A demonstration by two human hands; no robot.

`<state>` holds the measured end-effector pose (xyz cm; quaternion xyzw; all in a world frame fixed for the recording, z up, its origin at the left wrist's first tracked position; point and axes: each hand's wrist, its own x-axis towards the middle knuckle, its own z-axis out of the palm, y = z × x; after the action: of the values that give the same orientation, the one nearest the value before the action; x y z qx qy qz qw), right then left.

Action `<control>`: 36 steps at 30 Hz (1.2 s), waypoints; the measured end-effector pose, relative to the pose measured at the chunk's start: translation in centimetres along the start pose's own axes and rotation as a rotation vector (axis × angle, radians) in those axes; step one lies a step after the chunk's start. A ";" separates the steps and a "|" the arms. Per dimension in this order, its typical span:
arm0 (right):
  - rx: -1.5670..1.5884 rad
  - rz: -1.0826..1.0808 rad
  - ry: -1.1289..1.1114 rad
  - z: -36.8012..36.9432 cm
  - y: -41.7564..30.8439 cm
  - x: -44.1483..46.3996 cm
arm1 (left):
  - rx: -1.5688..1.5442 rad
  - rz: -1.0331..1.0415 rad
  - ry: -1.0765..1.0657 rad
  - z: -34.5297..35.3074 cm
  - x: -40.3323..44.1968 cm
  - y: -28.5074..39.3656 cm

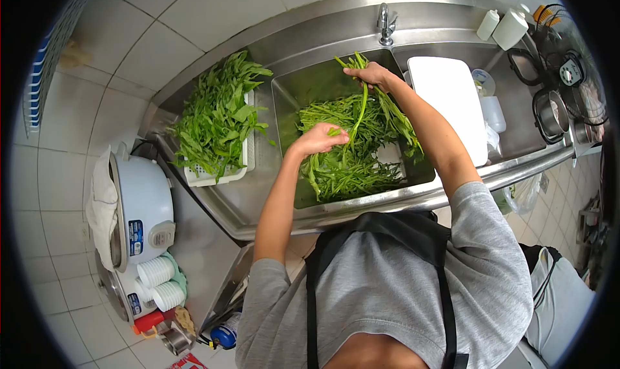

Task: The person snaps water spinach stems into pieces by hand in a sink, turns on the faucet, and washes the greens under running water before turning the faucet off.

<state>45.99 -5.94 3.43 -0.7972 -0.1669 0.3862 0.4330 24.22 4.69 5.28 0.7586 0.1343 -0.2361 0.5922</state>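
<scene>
My right hand (372, 76) is closed around a bunch of leafy green vegetable stalks (399, 115) above the far right part of the steel sink basin (289, 88). The stalk ends stick up past the fingers, and the leaves hang toward the right wall. Lower and to the left, my left hand (316, 140) pinches a green stem running up toward the right hand. Beneath both hands lies a heap of loose long-stemmed greens (352, 183), with part of a white surface showing through at the right.
Left of the basin, a white basket (248, 154) holds piled greens (219, 107). A faucet (385, 25) rises behind. To the right lies a white board (445, 104), with bottles (510, 28) and black-handled pans beyond. A rice cooker (145, 204) and stacked cups (157, 272) stand lower left.
</scene>
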 end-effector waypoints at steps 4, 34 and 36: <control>0.008 -0.010 0.021 0.5 0.3 0.7 | 0.066 -0.028 0.034 -0.7 -0.2 -0.4; 0.033 0.061 0.093 -0.3 -1.0 -0.5 | 0.162 0.246 0.529 -1.4 -1.2 -6.0; 0.065 0.088 0.122 -0.4 -1.3 -0.7 | 0.171 0.424 0.840 -0.8 -1.4 -5.5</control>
<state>45.92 -5.81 4.92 -0.8113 -0.0925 0.3605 0.4507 20.53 7.04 1.55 0.8450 0.1844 0.2068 0.4573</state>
